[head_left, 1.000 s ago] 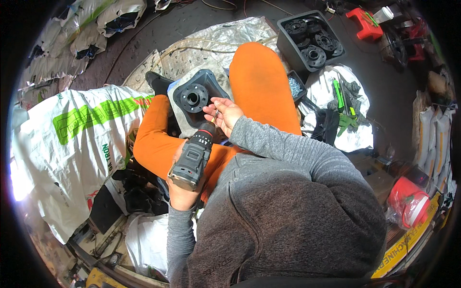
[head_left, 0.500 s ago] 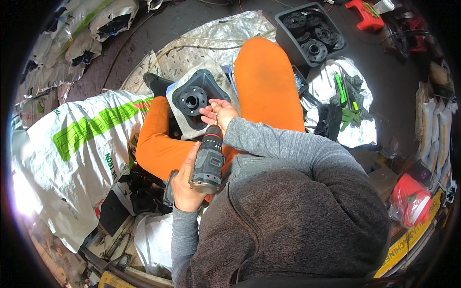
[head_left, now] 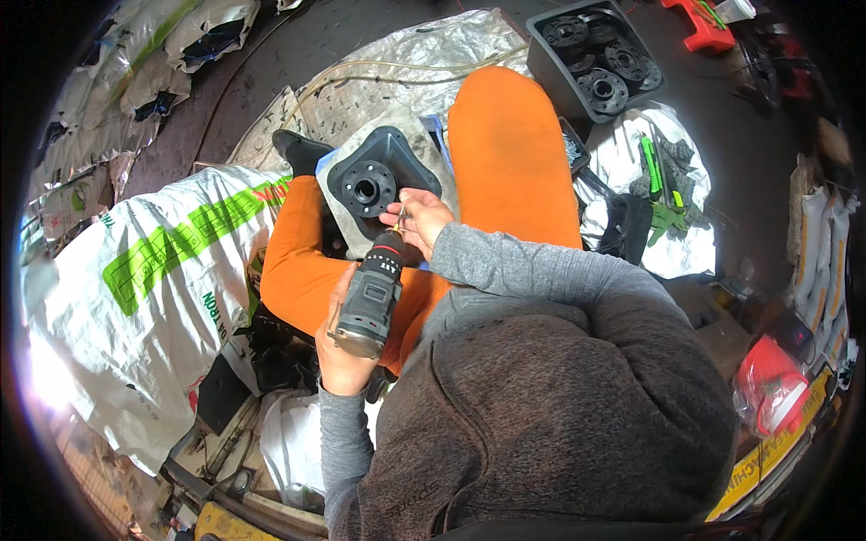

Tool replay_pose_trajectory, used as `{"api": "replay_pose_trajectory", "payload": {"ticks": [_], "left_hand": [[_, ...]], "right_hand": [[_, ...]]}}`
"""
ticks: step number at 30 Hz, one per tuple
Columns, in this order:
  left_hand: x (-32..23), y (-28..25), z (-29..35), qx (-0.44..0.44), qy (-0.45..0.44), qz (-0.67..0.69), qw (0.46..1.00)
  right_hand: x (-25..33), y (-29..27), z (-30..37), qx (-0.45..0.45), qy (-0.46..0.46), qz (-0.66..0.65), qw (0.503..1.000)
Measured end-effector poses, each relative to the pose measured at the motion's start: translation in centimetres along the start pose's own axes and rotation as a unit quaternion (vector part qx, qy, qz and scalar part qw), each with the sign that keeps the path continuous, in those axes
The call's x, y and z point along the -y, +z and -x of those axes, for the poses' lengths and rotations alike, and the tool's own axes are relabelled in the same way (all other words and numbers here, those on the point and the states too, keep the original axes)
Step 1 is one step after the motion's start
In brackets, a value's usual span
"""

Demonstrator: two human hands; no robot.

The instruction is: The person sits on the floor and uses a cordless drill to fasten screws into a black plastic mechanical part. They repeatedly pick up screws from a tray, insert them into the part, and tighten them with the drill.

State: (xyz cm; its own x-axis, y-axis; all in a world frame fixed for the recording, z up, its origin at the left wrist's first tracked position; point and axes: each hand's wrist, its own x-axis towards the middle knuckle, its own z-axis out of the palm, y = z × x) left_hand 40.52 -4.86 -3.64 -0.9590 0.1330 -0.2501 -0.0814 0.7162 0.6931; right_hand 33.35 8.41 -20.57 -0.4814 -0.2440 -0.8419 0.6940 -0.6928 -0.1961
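Observation:
My left hand [head_left: 341, 359] is wrapped round a grey and black cordless drill [head_left: 368, 302] with a red ring near its chuck. The drill points away from me, up toward my right hand [head_left: 422, 221]. There the fingers are pinched together close to the bit's tip, and what is between them is too small to make out. Just beyond the fingers lies a black round flanged part [head_left: 365, 187] with a central hole and a ring of small holes. It sits in a dark square-shaped dish [head_left: 406, 155] on a pale block [head_left: 336, 215] between my legs.
At the far right stands a grey bin [head_left: 538, 68] filled with several black round parts. Nearer, a white sack [head_left: 600, 144] bears a green-handled tool [head_left: 651, 171] and gloves [head_left: 666, 219]. A large white bag [head_left: 135, 343] lies left. A red stool [head_left: 702, 25] is far right.
The drill and my left hand have shifted slightly left, the drill tilting more to the right at its tip. My right hand stays at the bit, its fingers drawn closer together.

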Motion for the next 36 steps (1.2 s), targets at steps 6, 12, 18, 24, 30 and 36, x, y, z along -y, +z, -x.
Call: {"api": "replay_pose_trajectory", "payload": {"ticks": [6, 12, 18, 24, 30, 36], "left_hand": [[1.1, -1.2, -2.7, 0.015, -0.025, -0.028, 0.999], [1.8, -1.3, -5.1, 0.044, -0.074, -0.036, 0.996], [1.9, -1.8, -7.7, 0.095, -0.058, -0.071, 0.991], [1.7, -2.5, -9.7, 0.151, -0.051, -0.112, 0.981], [1.1, -2.2, -11.0, 0.166, -0.017, -0.146, 0.975], [1.9, -1.8, -11.8, 0.204, -0.024, -0.143, 0.968]], "right_hand": [[-0.5, -2.9, -4.5, -0.007, -0.037, 0.264, 0.964], [-2.3, -3.3, -8.2, 0.122, -0.072, 0.296, 0.945], [-1.8, -2.7, -7.4, 0.035, -0.132, 0.477, 0.868], [-1.7, -2.2, -5.9, -0.018, -0.202, 0.510, 0.836], [-2.0, -2.3, -6.1, -0.007, -0.221, 0.495, 0.840], [-1.9, -2.4, -6.0, 0.009, -0.238, 0.476, 0.847]]}}
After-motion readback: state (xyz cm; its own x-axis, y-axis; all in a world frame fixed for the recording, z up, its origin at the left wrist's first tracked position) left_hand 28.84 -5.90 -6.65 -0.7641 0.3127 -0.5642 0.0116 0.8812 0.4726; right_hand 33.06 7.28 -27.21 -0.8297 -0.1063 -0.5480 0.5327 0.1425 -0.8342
